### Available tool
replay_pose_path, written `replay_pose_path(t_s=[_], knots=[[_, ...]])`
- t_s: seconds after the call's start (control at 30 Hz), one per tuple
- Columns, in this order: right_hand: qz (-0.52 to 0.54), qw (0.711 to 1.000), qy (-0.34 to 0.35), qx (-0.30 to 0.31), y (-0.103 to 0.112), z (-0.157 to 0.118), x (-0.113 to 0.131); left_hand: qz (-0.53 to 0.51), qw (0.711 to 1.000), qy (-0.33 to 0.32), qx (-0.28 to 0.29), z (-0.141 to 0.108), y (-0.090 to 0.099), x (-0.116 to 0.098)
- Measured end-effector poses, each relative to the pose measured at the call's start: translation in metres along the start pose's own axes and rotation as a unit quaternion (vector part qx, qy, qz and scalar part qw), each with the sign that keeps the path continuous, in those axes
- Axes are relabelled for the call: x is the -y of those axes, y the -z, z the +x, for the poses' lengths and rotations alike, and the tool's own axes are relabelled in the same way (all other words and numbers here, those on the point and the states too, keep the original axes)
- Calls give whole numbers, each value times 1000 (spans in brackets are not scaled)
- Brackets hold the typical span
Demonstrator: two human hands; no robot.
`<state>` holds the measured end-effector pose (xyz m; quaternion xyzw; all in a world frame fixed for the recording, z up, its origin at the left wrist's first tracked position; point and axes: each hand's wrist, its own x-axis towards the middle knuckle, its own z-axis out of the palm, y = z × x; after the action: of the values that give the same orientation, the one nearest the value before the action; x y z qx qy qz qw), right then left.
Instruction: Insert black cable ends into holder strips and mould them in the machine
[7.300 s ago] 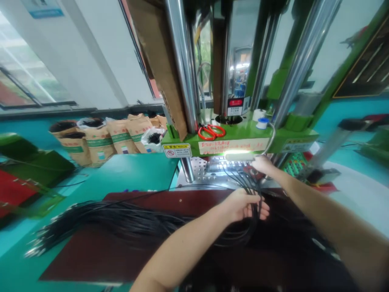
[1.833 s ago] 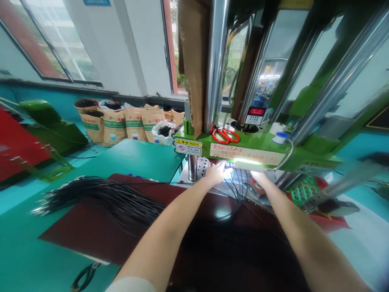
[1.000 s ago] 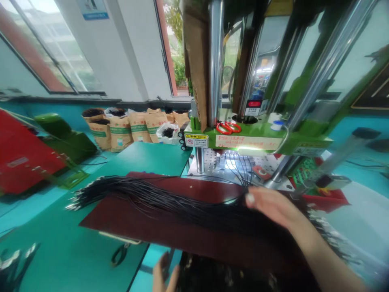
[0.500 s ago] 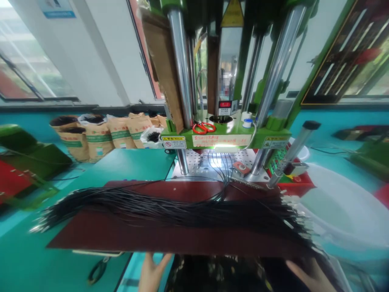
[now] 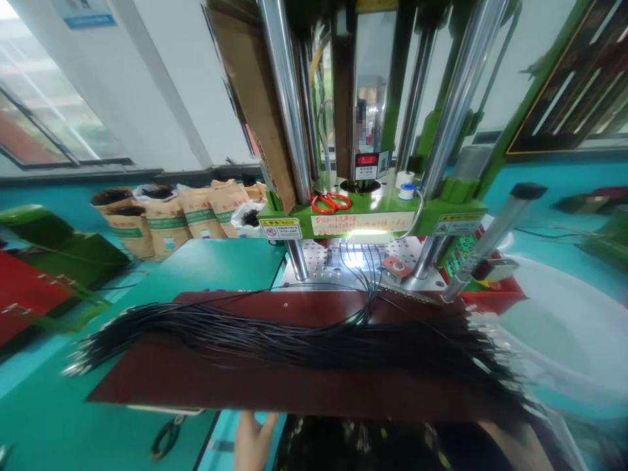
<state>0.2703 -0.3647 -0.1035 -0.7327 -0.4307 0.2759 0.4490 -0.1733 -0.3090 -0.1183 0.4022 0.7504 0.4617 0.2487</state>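
A long bundle of black cables (image 5: pixel 294 343) with silvery ends lies across a dark red board (image 5: pixel 220 386). Several of its cables run back to the metal plate of a green press (image 5: pixel 373 226). Below the board's front edge is my left hand (image 5: pixel 252 438), thumb and finger apart, its upper part hidden under the edge. My right hand (image 5: pixel 515 445) is at the board's right front edge, beneath the cable ends; its fingers are hidden.
Red-handled scissors (image 5: pixel 331 203) and a blue-white spool (image 5: pixel 407 191) sit on the press. At right are a red bin (image 5: pixel 500 301) and a large white tub (image 5: pixel 564 327). Paper sacks (image 5: pixel 169 222) stand behind the green table (image 5: pixel 220 261).
The view has shifted a little, so the press and cables appear slightly further right. My right hand's thumb, visible before, is now hidden under the board's edge.
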Motion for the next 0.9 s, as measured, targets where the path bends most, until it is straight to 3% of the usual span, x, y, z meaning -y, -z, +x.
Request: replay_pose_path(t_s=[0.23,0.57,0.7,0.9], knots=[[7,1000,-18,-17,1,3,2,7,1000,-5,2,0,0,3],[-23,998,-15,-49,0,8,-46,26,999,14,42,2,3,14],[-37,998,-24,-38,1,7,-39,28,999,5,41,3,3,16],[-34,998,-36,-26,0,4,-8,43,997,-38,51,5,3,23]])
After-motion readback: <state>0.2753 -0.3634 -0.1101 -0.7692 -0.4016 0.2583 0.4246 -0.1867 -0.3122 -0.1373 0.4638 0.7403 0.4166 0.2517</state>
